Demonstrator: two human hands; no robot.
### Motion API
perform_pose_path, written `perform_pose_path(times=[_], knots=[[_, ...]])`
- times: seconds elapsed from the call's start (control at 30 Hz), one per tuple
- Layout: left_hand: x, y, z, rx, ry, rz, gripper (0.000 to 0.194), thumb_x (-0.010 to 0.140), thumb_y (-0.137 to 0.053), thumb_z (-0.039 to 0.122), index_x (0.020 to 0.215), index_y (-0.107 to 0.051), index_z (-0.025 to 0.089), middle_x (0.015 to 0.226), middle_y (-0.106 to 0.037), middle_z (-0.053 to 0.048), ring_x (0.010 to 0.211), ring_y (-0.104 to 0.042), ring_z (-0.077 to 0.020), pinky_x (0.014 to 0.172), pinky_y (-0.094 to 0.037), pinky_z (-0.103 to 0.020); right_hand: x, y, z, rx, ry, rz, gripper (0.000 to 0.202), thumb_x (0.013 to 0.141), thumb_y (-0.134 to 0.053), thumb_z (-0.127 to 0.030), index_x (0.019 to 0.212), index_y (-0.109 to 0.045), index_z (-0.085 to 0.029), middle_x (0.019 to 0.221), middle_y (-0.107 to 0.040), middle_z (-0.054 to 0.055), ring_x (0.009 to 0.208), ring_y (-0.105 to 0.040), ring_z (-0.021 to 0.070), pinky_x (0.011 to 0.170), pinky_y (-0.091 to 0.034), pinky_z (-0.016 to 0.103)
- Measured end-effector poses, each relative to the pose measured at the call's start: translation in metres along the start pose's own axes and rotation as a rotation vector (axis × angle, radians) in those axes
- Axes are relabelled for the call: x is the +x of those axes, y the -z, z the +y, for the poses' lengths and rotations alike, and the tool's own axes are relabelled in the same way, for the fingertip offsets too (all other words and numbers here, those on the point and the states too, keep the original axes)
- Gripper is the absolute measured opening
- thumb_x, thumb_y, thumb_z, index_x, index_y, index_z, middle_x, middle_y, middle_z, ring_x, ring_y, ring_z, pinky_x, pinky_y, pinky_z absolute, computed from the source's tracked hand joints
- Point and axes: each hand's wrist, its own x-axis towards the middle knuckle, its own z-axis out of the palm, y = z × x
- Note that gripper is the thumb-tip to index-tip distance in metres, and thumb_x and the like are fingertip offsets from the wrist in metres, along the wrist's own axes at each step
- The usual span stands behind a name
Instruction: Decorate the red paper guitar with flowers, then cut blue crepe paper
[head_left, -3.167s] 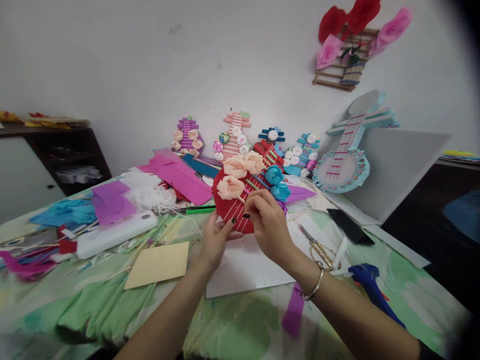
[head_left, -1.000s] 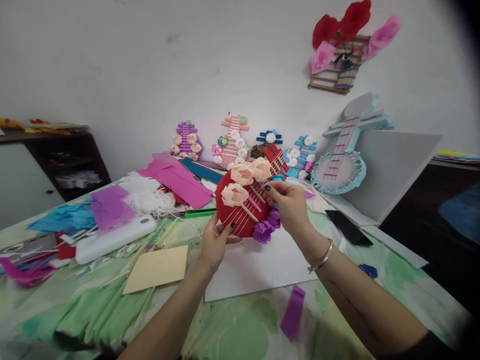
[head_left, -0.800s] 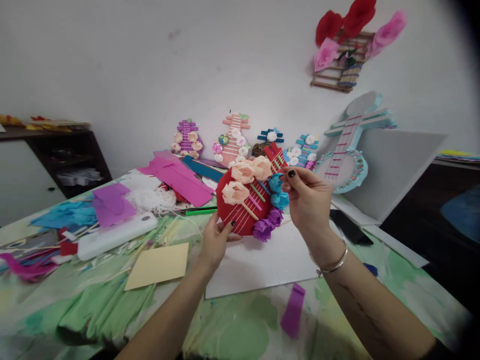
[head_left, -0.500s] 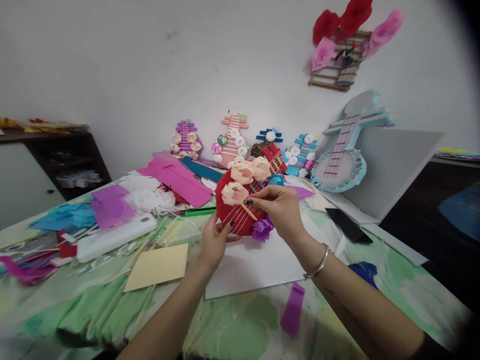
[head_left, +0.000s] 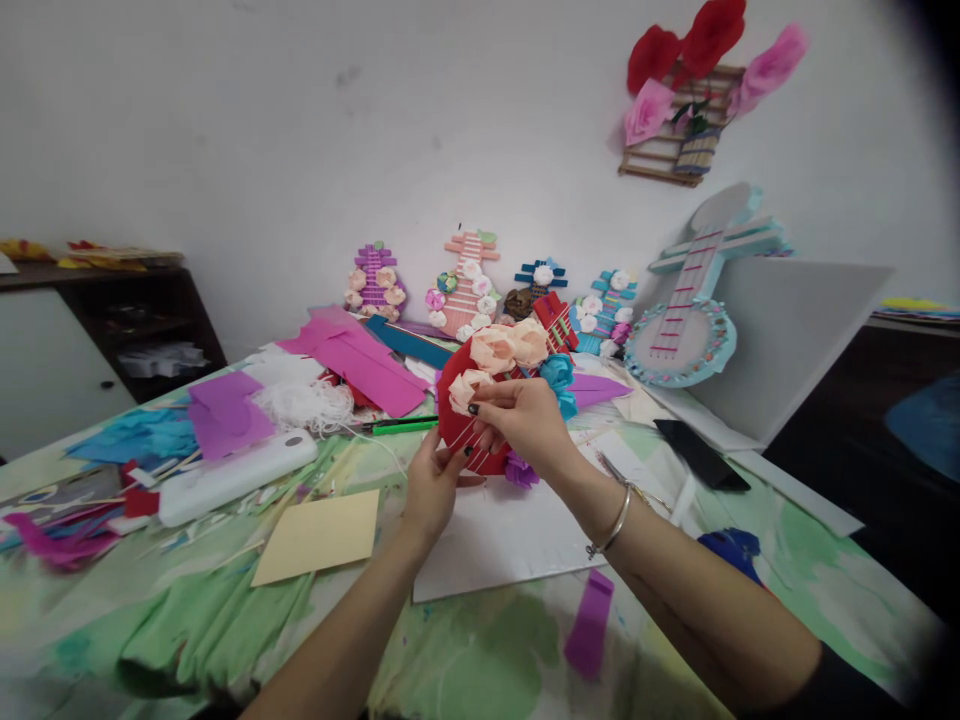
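Note:
My left hand (head_left: 433,482) grips the lower left edge of a red craft guitar (head_left: 456,362) and holds it tilted above the table. Pale strings run across its body, and its neck points up to the right. Peach paper flowers (head_left: 493,349) sit along the upper left side. A blue paper flower (head_left: 556,372) is at the right, and a purple one (head_left: 521,470) shows at the bottom, partly covered. With fingers closed, my right hand (head_left: 517,415) pinches the lower peach flower (head_left: 466,392) against the body. Its palm hides much of the strings.
Beneath the hands lies a white board (head_left: 510,545), with scissors (head_left: 615,467) by the right wrist. A white glue gun or similar long white case (head_left: 238,478), white yarn (head_left: 304,403) and coloured paper (head_left: 360,360) lie left. Several decorated craft guitars (head_left: 463,290) lean against the wall.
My right hand has moved left and up from the strings onto the lower peach flower, uncovering more of the blue flower. The guitar has shifted slightly right in my left hand.

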Motion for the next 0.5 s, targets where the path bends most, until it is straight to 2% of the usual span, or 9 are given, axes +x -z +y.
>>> perform_pose_path(times=[0.13, 0.33, 0.5], knots=[[-0.001, 0.0, -0.001, 0.024, -0.015, 0.003, 0.055, 0.074, -0.068, 0.036, 0.122, -0.049, 0.017, 0.1, -0.069, -0.007, 0.077, -0.07, -0.0205, 0.054, -0.061, -0.029, 0.0, 0.001, 0.003, -0.083, 0.084, 0.04, 0.015, 0.071, -0.061, -0.011, 0.058, -0.067, -0.016, 0.043, -0.059, -0.001, 0.033, -0.055, 0.0122, 0.034, -0.041, 0.02], [-0.002, -0.001, -0.002, 0.046, -0.025, 0.0, 0.053, 0.076, -0.066, 0.035, 0.123, -0.05, 0.016, 0.098, -0.07, -0.006, 0.073, -0.07, -0.0201, 0.053, -0.06, -0.028, -0.005, 0.012, -0.005, -0.111, 0.151, 0.134, 0.008, 0.073, -0.064, -0.02, 0.067, -0.068, -0.016, 0.048, -0.062, -0.001, 0.034, -0.054, 0.0114, 0.035, -0.043, 0.02], [-0.002, -0.002, -0.001, 0.06, -0.027, -0.002, 0.051, 0.077, -0.065, 0.035, 0.121, -0.05, 0.016, 0.096, -0.07, -0.007, 0.073, -0.07, -0.0209, 0.052, -0.059, -0.028, -0.011, 0.021, -0.015, 0.024, 0.208, 0.167, 0.013, 0.071, -0.069, -0.027, 0.068, -0.066, -0.014, 0.054, -0.065, 0.002, 0.038, -0.057, 0.0122, 0.035, -0.045, 0.021]])
